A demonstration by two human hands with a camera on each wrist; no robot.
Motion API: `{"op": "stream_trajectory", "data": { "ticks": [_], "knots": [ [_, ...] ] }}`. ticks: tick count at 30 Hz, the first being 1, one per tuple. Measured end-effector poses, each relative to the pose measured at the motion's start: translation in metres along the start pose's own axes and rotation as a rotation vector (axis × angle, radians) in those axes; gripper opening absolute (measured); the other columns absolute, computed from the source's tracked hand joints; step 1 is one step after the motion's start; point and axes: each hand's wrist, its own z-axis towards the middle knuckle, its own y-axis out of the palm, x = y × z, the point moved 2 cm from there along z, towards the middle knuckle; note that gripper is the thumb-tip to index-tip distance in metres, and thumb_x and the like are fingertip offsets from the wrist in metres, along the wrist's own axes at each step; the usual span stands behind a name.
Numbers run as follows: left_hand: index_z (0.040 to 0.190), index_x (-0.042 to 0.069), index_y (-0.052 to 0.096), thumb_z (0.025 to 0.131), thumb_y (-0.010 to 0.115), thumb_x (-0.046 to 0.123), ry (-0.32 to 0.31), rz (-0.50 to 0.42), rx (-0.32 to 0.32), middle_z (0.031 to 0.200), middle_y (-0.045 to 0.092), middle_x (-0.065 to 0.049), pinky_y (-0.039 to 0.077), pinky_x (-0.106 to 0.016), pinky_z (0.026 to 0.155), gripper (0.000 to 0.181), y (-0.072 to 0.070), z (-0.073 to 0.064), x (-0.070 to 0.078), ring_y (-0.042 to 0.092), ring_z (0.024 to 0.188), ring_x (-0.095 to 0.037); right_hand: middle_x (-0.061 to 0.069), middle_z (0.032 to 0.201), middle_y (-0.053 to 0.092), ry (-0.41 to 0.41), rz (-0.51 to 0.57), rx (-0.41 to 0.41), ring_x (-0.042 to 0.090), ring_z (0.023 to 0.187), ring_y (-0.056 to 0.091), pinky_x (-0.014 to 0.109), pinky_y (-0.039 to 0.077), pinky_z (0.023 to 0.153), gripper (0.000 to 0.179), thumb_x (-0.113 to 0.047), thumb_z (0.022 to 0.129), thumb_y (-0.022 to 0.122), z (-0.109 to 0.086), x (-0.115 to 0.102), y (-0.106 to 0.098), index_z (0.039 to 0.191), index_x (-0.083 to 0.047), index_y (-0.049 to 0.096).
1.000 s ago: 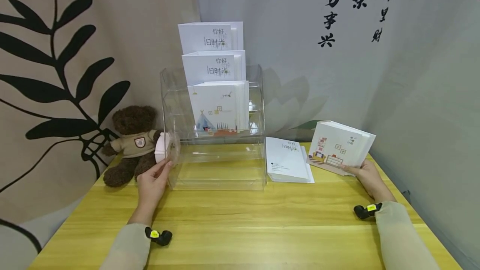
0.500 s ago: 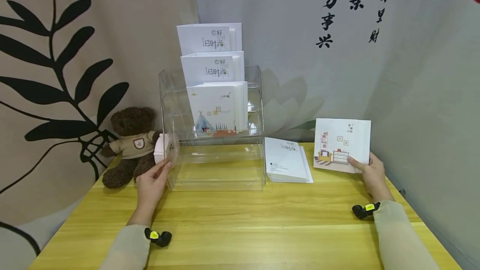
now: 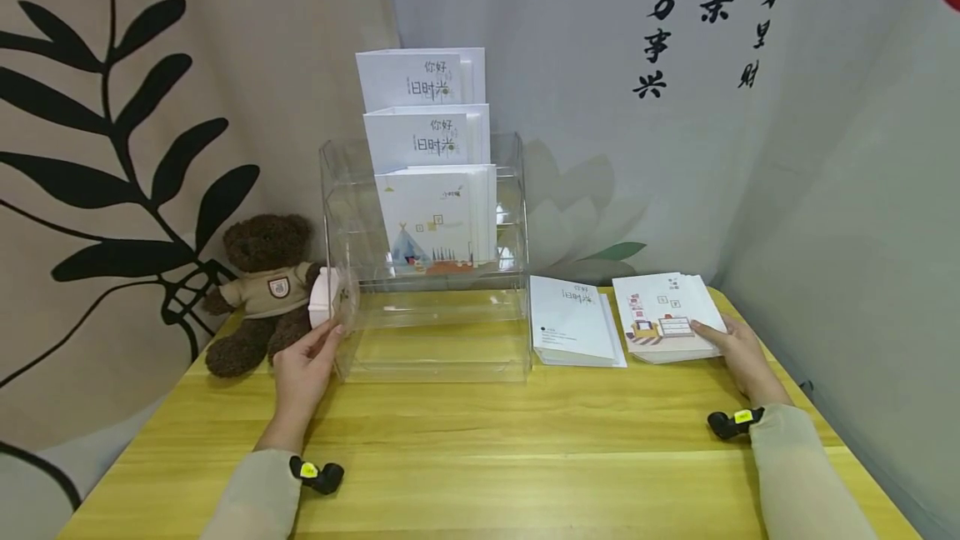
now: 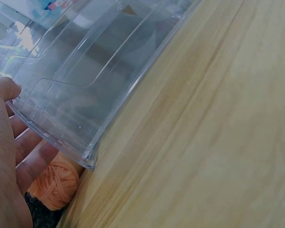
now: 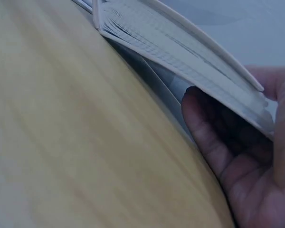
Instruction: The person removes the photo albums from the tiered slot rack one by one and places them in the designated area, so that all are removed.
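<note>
A clear plastic tiered rack stands mid-table. My left hand grips its left side edge, thumb in front and fingers behind the panel. In the rack's upper tiers stand white books: one at the top, another in the middle, and one with a tent picture lower down. At the right, my right hand holds a white book with a furniture drawing, thumb on its cover and fingers beneath it. The right wrist view shows this book's page edges, tilted above the table.
Another white book lies flat between the rack and the held book. Left of the rack sits a brown teddy bear, with a pale pink object beside it. Low in the left wrist view is a ball of orange yarn. A cloth wall rises behind.
My right hand has turned the furniture-drawing book from tilted to facing me, then lowered it back to lie nearly flat at table level. The left hand has stayed on the rack.
</note>
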Motion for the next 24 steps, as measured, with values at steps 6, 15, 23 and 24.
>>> {"op": "stream_trajectory", "data": {
  "ticks": [6,15,23,24],
  "knots": [
    [0.117,0.016,0.078,0.095,0.073,0.031,0.043,-0.010,0.004,0.103,0.076,-0.004,0.047,-0.005,0.066,0.027,-0.0010,0.0011,0.0012,0.061,0.083,0.017,-0.018,0.109,0.061,0.045,-0.021,-0.031,-0.007,0.097,0.056,0.011,0.044,0.082,0.088,-0.051,0.099,0.060,0.0013,0.0008,0.0025,0.155,0.008,0.026],
    [0.117,0.017,0.078,0.095,0.073,0.032,0.029,-0.006,0.004,0.104,0.076,-0.004,0.046,-0.005,0.067,0.028,-0.0008,0.0005,0.0012,0.060,0.084,0.017,-0.014,0.113,0.059,0.069,-0.008,-0.064,-0.005,0.098,0.056,0.013,0.045,0.084,0.091,-0.051,0.097,0.063,0.0011,0.0010,0.0032,0.156,0.007,0.025],
    [0.119,0.017,0.077,0.095,0.072,0.034,0.004,-0.004,-0.007,0.108,0.075,-0.003,0.047,-0.005,0.069,0.030,-0.0005,0.0000,0.0006,0.060,0.086,0.017,0.015,0.137,0.053,0.089,-0.076,-0.085,0.000,0.103,0.054,0.018,0.043,0.089,0.091,-0.055,0.098,0.059,0.0010,-0.0006,0.0060,0.156,0.006,0.025],
    [0.120,0.017,0.077,0.095,0.072,0.034,0.000,-0.006,-0.009,0.109,0.075,-0.002,0.047,-0.005,0.069,0.030,-0.0006,-0.0001,0.0007,0.060,0.086,0.017,0.018,0.140,0.051,0.093,-0.090,-0.087,0.003,0.106,0.054,0.022,0.042,0.093,0.091,-0.056,0.098,0.058,0.0010,-0.0009,0.0066,0.156,0.006,0.025]
  ]
}}
